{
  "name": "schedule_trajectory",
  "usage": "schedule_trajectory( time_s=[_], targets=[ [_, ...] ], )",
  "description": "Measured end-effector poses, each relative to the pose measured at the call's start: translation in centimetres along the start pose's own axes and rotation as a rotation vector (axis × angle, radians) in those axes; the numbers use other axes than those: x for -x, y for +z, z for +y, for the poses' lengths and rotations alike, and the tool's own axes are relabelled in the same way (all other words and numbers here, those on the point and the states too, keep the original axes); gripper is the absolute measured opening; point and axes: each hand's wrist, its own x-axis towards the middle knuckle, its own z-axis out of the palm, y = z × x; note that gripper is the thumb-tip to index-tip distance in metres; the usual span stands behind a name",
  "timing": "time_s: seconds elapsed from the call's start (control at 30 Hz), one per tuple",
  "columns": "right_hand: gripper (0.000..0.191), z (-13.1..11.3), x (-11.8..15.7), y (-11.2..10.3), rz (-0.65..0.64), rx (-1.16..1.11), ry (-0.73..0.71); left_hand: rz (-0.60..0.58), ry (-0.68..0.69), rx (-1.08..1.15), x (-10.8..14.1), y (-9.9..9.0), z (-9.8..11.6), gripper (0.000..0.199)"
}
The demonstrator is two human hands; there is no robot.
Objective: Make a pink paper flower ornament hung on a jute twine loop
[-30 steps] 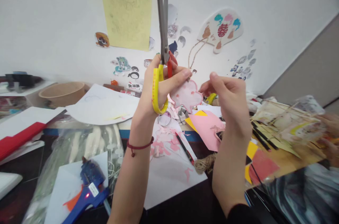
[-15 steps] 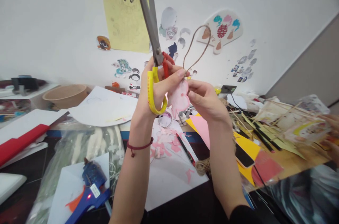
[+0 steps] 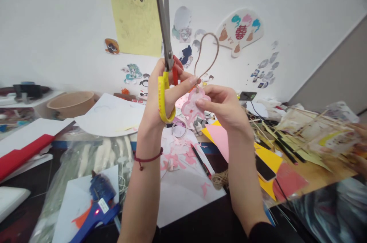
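Observation:
My left hand (image 3: pixel 164 93) has a pair of scissors (image 3: pixel 166 53) hooked on it, with yellow and red handles and blades pointing up. Its thumb and fingertips pinch together at the base of a brown twine loop (image 3: pixel 217 46), which stands up above them. Below the loop hangs a pink flower-shaped paper piece (image 3: pixel 189 108) with small reddish marks. My right hand (image 3: pixel 223 107) grips the piece's right side, thumb in front and fingers behind. Its upper edge lies close to my left fingertips.
Pink scraps (image 3: pixel 186 155) and a pen (image 3: pixel 200 160) lie on white paper, beside a tape roll (image 3: pixel 179 136) and twine bundle (image 3: pixel 220 180). At left lies a blue glue gun (image 3: pixel 99 212); at right, a phone (image 3: pixel 265 168). Another person's hand (image 3: pixel 359 139) shows at the right edge.
The pink piece has turned to show more of its flower shape. My right thumb now lies over its front. The twine loop and scissors have shifted slightly.

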Motion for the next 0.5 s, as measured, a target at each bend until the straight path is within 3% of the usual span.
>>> schedule_trajectory(
  time_s=[0.5],
  targets=[
    [0.015,-1.4,0.8,0.3,0.232,0.232,-0.168,0.069,-0.017,-0.028,0.0,0.5,0.6,0.037]
  ],
)
